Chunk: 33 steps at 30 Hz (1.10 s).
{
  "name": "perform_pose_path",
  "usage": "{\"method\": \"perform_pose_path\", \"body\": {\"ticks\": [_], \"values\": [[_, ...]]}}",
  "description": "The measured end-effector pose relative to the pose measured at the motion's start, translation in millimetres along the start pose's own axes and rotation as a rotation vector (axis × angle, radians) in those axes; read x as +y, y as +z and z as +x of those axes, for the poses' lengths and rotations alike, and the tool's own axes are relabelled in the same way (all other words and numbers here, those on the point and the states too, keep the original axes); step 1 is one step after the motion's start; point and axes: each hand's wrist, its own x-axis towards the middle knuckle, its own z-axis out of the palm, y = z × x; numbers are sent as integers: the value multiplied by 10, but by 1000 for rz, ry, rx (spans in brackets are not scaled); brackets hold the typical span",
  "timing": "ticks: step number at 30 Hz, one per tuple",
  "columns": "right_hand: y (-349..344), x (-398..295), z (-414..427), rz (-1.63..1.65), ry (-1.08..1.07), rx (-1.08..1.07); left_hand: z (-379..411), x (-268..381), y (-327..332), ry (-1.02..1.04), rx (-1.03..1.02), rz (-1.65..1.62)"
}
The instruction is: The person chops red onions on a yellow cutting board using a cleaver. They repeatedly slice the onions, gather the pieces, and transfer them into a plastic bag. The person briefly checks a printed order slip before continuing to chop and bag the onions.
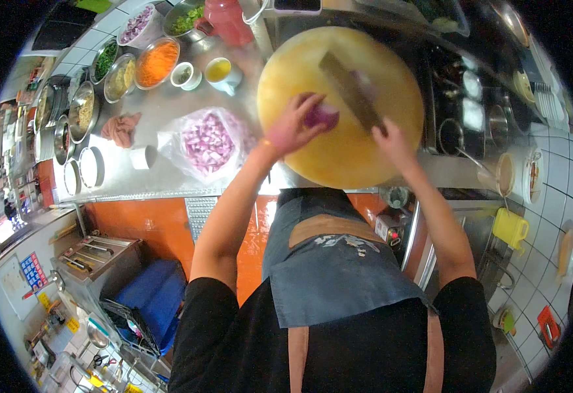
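Note:
On a round yellow chopping board (335,157), my left hand (296,123) grips a purple onion piece (323,118). My right hand (392,142) is closed around the handle of a cleaver (350,88), blurred as if in motion. The blade slants up and left across the board. Behind it lies another onion piece (363,83), partly covered by the blade and blurred. To the left of my left forearm, an open plastic bag (168,142) rests on the steel counter, with diced purple onion (209,145) inside.
Bowls of shredded carrot (157,64), chopped greens and other food line the counter's back left. A cup of yellow liquid (223,73), a small white cup (186,76), a red jug (230,22) and a brown cloth (121,129) stand or lie nearby. Pots and a stove area (463,98) are at right.

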Motion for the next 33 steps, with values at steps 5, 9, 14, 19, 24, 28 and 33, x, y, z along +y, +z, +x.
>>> {"method": "perform_pose_path", "body": {"ticks": [5, 9, 14, 19, 24, 28, 33], "values": [[-321, -4, -17, -62, 70, 32, 313, -242, 194, -195, -114, 241], [-269, 183, 14, -216, -111, 130, 243, -1, 325, -99, 39, 378], [-220, -238, 92, -319, -117, 1, -127, 261, 485, -133, 33, 300], [-74, -219, -302, -354, -301, -130, -489, 401, 382, -120, -18, 249], [-45, -255, -418, -364, -284, -190, -670, 471, 305, -15, -22, 365], [-71, -224, -419, -339, -334, -214, -597, 427, 310, 10, -111, 418], [-352, -428, -606, -341, -398, -267, -574, 445, 295, -13, -113, 431]]}}
